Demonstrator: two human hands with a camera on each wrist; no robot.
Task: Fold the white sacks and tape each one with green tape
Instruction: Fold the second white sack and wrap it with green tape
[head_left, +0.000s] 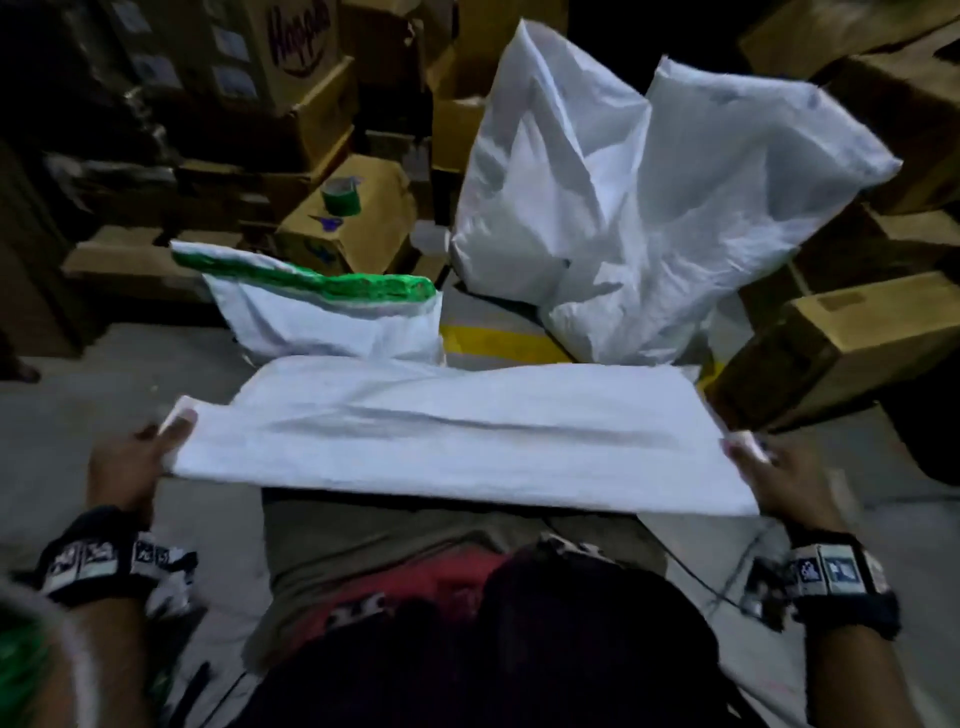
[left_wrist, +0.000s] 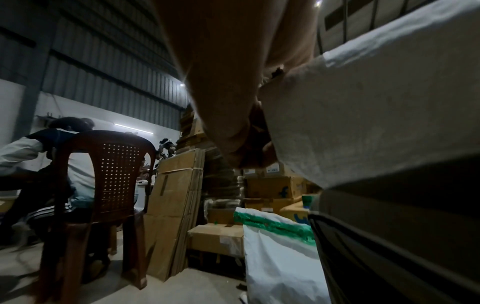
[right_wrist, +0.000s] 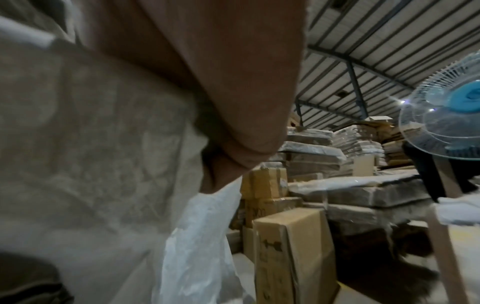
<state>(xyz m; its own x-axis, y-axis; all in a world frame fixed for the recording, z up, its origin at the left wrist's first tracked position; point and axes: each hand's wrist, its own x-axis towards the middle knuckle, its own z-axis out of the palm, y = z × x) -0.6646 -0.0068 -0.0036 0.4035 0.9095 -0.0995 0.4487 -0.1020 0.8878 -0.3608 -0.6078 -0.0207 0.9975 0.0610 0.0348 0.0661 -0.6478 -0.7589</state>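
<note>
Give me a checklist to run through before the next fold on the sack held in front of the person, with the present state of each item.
1. Left hand grips the left end of the sack: ok.
2. Right hand grips the right end: ok.
3. Sack stretched flat between the hands: ok, one crease along its length.
4. Edges lined up: cannot tell, near edge blurred.
5. Tape roll at hand: not ok, it sits on a box beyond the taped sack.
6. Scissors ready: ok, beside the roll.
</note>
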